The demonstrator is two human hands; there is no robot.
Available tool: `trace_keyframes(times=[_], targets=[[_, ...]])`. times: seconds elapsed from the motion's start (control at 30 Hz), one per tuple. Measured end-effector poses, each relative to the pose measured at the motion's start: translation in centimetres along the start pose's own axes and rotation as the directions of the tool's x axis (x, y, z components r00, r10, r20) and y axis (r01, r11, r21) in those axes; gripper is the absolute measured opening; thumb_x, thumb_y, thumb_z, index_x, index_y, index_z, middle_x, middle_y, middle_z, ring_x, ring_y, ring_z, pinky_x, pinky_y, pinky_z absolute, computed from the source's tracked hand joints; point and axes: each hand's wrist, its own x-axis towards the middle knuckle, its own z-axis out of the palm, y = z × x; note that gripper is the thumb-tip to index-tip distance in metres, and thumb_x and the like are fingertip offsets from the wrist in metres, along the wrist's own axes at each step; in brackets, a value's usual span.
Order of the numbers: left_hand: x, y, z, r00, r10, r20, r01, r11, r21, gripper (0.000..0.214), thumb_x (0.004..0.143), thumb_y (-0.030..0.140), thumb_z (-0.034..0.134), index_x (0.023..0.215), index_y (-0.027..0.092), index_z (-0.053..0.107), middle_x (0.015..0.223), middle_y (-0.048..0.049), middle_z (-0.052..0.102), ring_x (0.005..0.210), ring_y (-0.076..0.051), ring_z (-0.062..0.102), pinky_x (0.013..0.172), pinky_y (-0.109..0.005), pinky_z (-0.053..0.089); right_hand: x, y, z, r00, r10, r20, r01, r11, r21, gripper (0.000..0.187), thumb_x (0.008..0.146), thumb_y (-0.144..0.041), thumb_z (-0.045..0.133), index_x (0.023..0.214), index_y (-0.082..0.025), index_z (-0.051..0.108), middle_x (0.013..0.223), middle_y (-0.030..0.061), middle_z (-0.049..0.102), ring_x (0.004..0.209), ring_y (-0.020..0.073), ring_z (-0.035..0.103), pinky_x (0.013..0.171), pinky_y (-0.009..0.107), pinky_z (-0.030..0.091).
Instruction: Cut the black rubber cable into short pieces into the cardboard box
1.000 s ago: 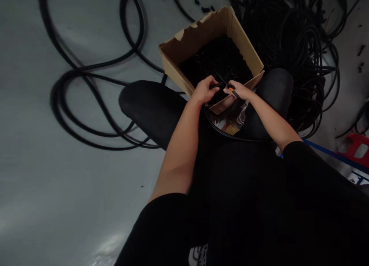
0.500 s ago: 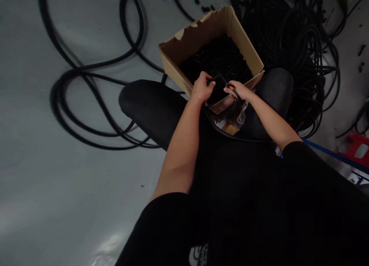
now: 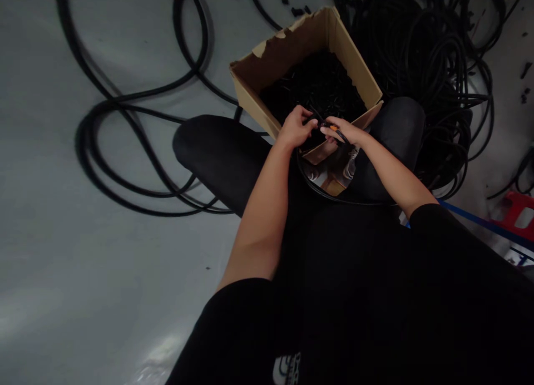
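My left hand (image 3: 297,128) is curled closed around a black cable piece (image 3: 312,119), and my right hand (image 3: 344,131) grips a black strand (image 3: 340,133) with a small orange mark (image 3: 334,128). Both hands are just above the near flap of a cardboard box (image 3: 292,51) standing between my black-clad knees (image 3: 221,151). The box, torn along its far edge, is filled with black cable pieces (image 3: 317,84). Loops of black cable (image 3: 125,112) lie on the grey floor (image 3: 125,296), and a dense heap of black cable (image 3: 434,57) sits beyond my right knee. A white logo (image 3: 286,368) on my black clothing is cut off, its lettering unreadable.
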Motion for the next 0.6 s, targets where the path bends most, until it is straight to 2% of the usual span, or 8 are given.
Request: trace_keyframes(times=[0.13, 0.23, 0.37, 0.5, 0.6], targets=[[-0.2, 0.4, -0.1, 1.0, 0.006, 0.018, -0.006, 1.0, 0.023, 0.045, 0.112, 0.06, 0.094, 0.131, 0.024, 0.072, 0.098, -0.0063, 0.075, 0.092, -0.031, 0.083, 0.099, -0.055, 0.077, 0.3, 0.2, 0.2, 0.998, -0.052, -0.033, 0.051, 0.999, -0.015, 0.056, 0.117, -0.073, 0.093, 0.123, -0.025, 0.063, 0.094, -0.0024, 0.066, 0.087, 0.019, 0.071, 0.078, 0.029, 0.064], [-0.5, 0.9, -0.2, 0.999, 0.031, -0.021, -0.03, 0.997, 0.067, 0.041, 0.109, 0.056, 0.094, 0.124, 0.025, 0.072, 0.103, -0.0083, 0.078, 0.107, -0.035, 0.084, 0.11, -0.056, 0.076, 0.3, 0.2, 0.3, 0.994, -0.1, -0.052, 0.098, 0.994, -0.04, 0.057, 0.117, -0.074, 0.093, 0.124, -0.026, 0.062, 0.093, -0.0036, 0.062, 0.087, 0.0188, 0.066, 0.079, 0.029, 0.063], [-0.6, 1.2, 0.0, 0.998, 0.03, -0.053, -0.022, 0.99, 0.141, 0.029, 0.106, 0.041, 0.09, 0.12, 0.025, 0.071, 0.118, -0.0124, 0.084, 0.125, -0.037, 0.082, 0.126, -0.058, 0.07, 0.3, 0.2, 0.6, 0.994, -0.083, -0.07, 0.081, 0.996, -0.026, 0.059, 0.117, -0.075, 0.092, 0.124, -0.027, 0.06, 0.09, -0.0048, 0.061, 0.086, 0.0186, 0.065, 0.076, 0.027, 0.059], [-0.5, 1.1, 0.1, 0.997, 0.074, -0.024, -0.07, 0.989, 0.133, 0.024, 0.104, 0.036, 0.088, 0.119, 0.026, 0.073, 0.118, -0.0117, 0.084, 0.126, -0.036, 0.081, 0.128, -0.059, 0.069, 0.3, 0.0, 0.8, 0.992, -0.086, -0.091, 0.084, 0.996, -0.031, 0.062, 0.114, -0.078, 0.095, 0.115, -0.028, 0.057, 0.087, -0.0067, 0.057, 0.082, 0.017, 0.061, 0.073, 0.026, 0.055], [-0.6, 1.5, -0.1, 0.998, 0.066, 0.018, -0.068, 0.987, 0.144, 0.021, 0.102, 0.033, 0.088, 0.118, 0.025, 0.076, 0.118, -0.0121, 0.083, 0.128, -0.038, 0.082, 0.132, -0.064, 0.067, -0.1, -0.7, 0.8, 0.995, -0.038, -0.094, 0.032, 0.998, -0.06, 0.063, 0.112, -0.078, 0.096, 0.114, -0.027, 0.058, 0.089, -0.0056, 0.059, 0.085, 0.0178, 0.064, 0.075, 0.027, 0.057]])
